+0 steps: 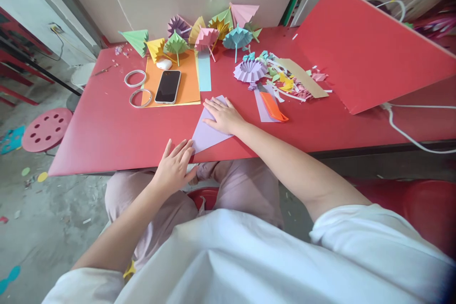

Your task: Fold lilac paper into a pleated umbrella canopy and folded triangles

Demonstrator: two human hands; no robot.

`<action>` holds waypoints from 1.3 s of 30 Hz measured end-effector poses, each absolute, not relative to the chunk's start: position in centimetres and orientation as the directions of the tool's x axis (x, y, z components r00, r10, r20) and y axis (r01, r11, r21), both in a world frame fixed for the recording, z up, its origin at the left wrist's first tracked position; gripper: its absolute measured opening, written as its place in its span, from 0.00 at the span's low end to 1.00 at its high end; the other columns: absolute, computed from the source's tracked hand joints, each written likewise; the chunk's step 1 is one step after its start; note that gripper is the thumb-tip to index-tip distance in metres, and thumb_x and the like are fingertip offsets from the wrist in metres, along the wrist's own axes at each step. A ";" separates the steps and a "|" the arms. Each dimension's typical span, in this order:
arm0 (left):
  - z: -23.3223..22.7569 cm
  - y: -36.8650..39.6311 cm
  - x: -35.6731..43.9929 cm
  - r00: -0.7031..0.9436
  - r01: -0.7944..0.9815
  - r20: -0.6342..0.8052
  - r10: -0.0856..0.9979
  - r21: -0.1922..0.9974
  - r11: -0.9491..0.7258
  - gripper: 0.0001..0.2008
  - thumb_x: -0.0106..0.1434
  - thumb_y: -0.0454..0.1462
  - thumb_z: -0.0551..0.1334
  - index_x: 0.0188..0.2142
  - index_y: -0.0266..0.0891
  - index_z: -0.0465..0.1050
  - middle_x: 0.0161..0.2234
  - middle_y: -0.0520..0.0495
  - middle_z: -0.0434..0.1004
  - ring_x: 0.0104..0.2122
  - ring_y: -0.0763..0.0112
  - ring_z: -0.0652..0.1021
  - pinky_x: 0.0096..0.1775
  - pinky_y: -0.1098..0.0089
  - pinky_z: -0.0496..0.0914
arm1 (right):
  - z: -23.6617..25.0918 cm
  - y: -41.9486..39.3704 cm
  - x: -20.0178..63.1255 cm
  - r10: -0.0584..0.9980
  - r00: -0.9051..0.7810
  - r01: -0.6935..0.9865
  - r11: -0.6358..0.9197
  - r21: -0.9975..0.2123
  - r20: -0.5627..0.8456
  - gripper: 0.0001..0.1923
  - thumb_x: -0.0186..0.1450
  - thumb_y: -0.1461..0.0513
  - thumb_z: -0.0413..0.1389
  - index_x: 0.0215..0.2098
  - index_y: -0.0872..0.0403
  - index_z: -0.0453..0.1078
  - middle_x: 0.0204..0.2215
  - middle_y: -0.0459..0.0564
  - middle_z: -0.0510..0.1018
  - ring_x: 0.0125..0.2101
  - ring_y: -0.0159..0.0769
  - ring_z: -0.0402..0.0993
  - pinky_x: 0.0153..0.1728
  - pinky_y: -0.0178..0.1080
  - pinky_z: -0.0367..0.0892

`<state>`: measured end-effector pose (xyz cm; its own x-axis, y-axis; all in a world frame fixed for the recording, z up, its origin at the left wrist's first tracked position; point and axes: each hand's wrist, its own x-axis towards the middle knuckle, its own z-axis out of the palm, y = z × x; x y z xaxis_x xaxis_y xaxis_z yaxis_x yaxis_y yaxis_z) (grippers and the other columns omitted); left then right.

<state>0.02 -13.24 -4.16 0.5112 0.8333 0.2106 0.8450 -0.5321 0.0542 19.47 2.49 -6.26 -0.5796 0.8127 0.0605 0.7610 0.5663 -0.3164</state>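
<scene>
A sheet of purple paper (210, 138), folded to a triangle, lies on the red table near its front edge. Flat across its upper right part rests my right hand (223, 116), fingers spread. My left hand (175, 164) is at the lower left corner of the paper, its fingertips at the corner and the table edge, fingers apart. Right of the paper lie an orange cutter-like tool (273, 107) and a lilac paper strip (261, 110) partly under it.
Several folded paper umbrellas (206, 38) stand along the back. At left are a phone (168, 87) on orange paper (190, 90) and two tape rings (135, 78). Paper scraps (288, 80) lie right of centre. A red board (377, 47) leans at the right beside a white cable (402, 135).
</scene>
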 end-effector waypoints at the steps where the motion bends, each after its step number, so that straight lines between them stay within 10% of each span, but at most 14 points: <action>1: -4.1 -13.9 -0.4 0.525 0.838 0.210 0.825 0.042 -0.544 0.17 0.64 0.41 0.53 0.49 0.33 0.63 0.55 0.38 0.67 0.55 0.57 0.67 0.58 0.48 0.50 | -6.3 2.5 19.5 0.813 -0.580 0.761 0.566 -0.318 0.058 0.33 0.65 0.50 0.42 0.64 0.57 0.49 0.64 0.52 0.52 0.63 0.43 0.43 0.61 0.57 0.35; 16: -1.3 -16.7 -2.5 0.476 0.846 0.370 0.798 0.056 -0.531 0.08 0.62 0.31 0.53 0.40 0.38 0.68 0.31 0.48 0.78 0.37 0.66 0.77 0.51 0.58 0.67 | -6.2 2.3 19.4 0.816 -0.577 0.777 0.562 -0.285 0.036 0.33 0.65 0.49 0.41 0.64 0.57 0.48 0.64 0.51 0.51 0.64 0.42 0.43 0.61 0.55 0.35; 20: -0.8 -14.1 -2.0 0.276 0.913 0.513 0.813 0.124 -0.388 0.11 0.63 0.31 0.53 0.44 0.38 0.67 0.37 0.45 0.79 0.39 0.66 0.78 0.47 0.60 0.70 | -6.3 2.2 19.2 0.827 -0.559 0.786 0.550 -0.281 0.055 0.33 0.65 0.49 0.42 0.64 0.55 0.48 0.63 0.51 0.52 0.63 0.44 0.43 0.61 0.56 0.36; 27: -3.6 -5.0 3.5 0.268 0.899 0.320 0.909 0.255 -0.355 0.18 0.62 0.29 0.48 0.49 0.34 0.68 0.56 0.40 0.66 0.57 0.63 0.65 0.53 0.62 0.67 | -6.3 2.1 18.8 0.848 -0.513 0.794 0.528 -0.302 0.134 0.30 0.65 0.52 0.43 0.62 0.57 0.53 0.62 0.57 0.56 0.62 0.45 0.48 0.60 0.57 0.39; 33: -6.2 -2.7 5.9 0.408 0.871 0.243 0.880 0.186 -0.455 0.21 0.65 0.34 0.49 0.55 0.27 0.61 0.57 0.33 0.64 0.58 0.57 0.63 0.57 0.56 0.59 | -5.3 1.8 21.3 0.951 -0.200 0.555 0.308 -0.772 0.235 0.25 0.59 0.63 0.49 0.55 0.52 0.63 0.58 0.55 0.64 0.58 0.41 0.58 0.56 0.49 0.57; 39: -6.3 -3.0 5.6 0.424 0.870 0.248 0.871 0.155 -0.467 0.20 0.65 0.36 0.49 0.55 0.27 0.62 0.57 0.33 0.63 0.58 0.56 0.62 0.57 0.56 0.58 | -3.9 1.1 24.4 0.988 -0.097 0.061 -0.116 -0.991 -0.122 0.17 0.59 0.58 0.52 0.48 0.47 0.67 0.52 0.53 0.71 0.54 0.43 0.64 0.48 0.52 0.66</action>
